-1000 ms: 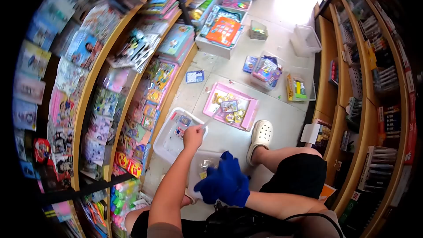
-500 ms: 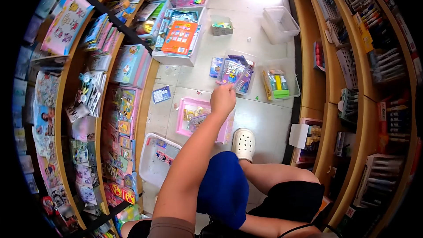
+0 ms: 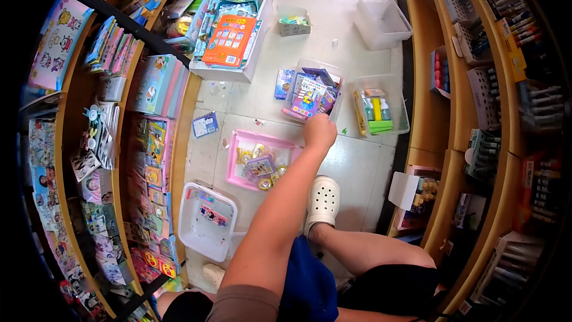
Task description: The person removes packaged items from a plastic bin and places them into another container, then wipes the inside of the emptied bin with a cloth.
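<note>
My left hand (image 3: pixel 320 132), bare, reaches to the near edge of a clear bin (image 3: pixel 338 73) of purple and blue packets (image 3: pixel 308 96). Its fingers are closed at the packets, and what they grip is hidden. My right hand is covered by a bulky blue glove or cloth (image 3: pixel 310 283), low in the view and partly behind my left arm; its fingers do not show. Left of my forearm lie a pink tray (image 3: pixel 234 154) with small yellow and purple packs and a white tub (image 3: pixel 183 217) holding a few packets.
Crowded shelves (image 3: pixel 113 203) line the left side, and wooden shelves (image 3: pixel 453 203) with pens the right. On the floor stand a box of books (image 3: pixel 247 71), a small grey box (image 3: pixel 294 30), an empty clear bin (image 3: pixel 381 24) and a bin of bottles (image 3: pixel 402 104). A cream clog (image 3: pixel 323 200) is nearby.
My left hand has moved from over the white tub, where it held a thin clear item, forward and right to the packet bin. The blue-covered right hand is lower. The camera view has shifted.
</note>
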`<state>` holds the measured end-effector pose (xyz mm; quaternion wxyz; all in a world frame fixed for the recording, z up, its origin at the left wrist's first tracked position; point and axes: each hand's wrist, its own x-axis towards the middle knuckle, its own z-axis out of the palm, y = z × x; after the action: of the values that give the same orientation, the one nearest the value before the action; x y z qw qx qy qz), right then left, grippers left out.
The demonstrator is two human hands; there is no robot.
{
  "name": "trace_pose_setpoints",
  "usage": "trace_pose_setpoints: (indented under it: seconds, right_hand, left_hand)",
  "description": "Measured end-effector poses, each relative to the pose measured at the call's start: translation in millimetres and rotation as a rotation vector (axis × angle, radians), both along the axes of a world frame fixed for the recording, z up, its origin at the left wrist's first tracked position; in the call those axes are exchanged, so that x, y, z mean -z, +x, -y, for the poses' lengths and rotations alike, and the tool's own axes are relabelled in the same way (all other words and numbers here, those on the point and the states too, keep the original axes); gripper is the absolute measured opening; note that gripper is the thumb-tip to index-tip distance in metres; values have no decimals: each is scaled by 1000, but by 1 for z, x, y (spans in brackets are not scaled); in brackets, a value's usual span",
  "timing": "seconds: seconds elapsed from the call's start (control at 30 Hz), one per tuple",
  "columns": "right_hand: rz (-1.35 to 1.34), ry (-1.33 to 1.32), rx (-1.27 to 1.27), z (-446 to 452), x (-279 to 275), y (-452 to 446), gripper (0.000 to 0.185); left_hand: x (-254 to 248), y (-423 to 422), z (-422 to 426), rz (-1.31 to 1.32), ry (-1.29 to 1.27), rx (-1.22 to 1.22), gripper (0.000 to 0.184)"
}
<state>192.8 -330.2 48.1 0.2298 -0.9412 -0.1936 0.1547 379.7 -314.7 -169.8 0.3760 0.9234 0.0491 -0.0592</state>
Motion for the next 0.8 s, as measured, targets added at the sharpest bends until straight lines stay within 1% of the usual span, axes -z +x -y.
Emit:
trace_pose_setpoints:
  seconds: [0.07, 0.17, 0.23, 0.3, 0.33, 0.43, 0.5, 0.53, 0.57, 0.6, 0.63, 0.67, 0.7, 0.73, 0.8]
  right_hand:
    - [-7, -10, -17, 0, 3, 4, 7]
    - [-22, -19, -47, -2, 6, 7, 7]
    - [-29, -23, -74, -6, 7, 8, 7]
    - [-28, -26, -102, -12, 7, 7, 7]
    - [-25, -29, -118, -16, 6, 6, 7]
    - [-8, -52, -167, -30, 0, 6, 7]
    - [10, -75, -205, -40, -6, 6, 7]
    - [16, -92, -223, -45, -9, 5, 7]
    - [25, -106, -240, -50, -12, 4, 7]
    - [30, -125, -256, -54, -13, 3, 7]
    - [31, -133, -270, -58, -11, 0, 7]
    - [35, -142, -288, -64, -8, -5, 7]
    - [21, -121, -288, -66, 5, -14, 7]
    - [8, -101, -288, -68, 18, -22, 8]
    - [-19, -87, -293, -76, 34, -31, 11]
  left_hand:
    - [0, 9, 5, -23, 28, 2, 19]
    - [7, 25, 16, -242, 37, -35, 27]
    - [-6, 17, 19, -225, -43, -92, 46]
    - [-22, -1, 11, -172, -57, -96, 64]
    - [-17, -12, 3, -95, -73, -97, 54]
    - [-24, -49, -52, -53, -381, -24, 42]
    - [-16, -83, -106, 14, -389, -93, 31]
    - [0, -106, -136, 72, -365, -193, 25]
    - [21, -130, -172, 7, -496, -324, 20]
    - [40, -158, -206, 9, -460, -456, 19]
    - [61, -187, -240, 16, -389, -654, 9]
    - [90, -223, -272, -41, -369, -865, 7]
    - [112, -258, -306, -152, -191, -914, 8]
    - [124, -283, -330, -265, -14, -956, 10]
    - [127, -308, -349, -281, 175, -956, 11]
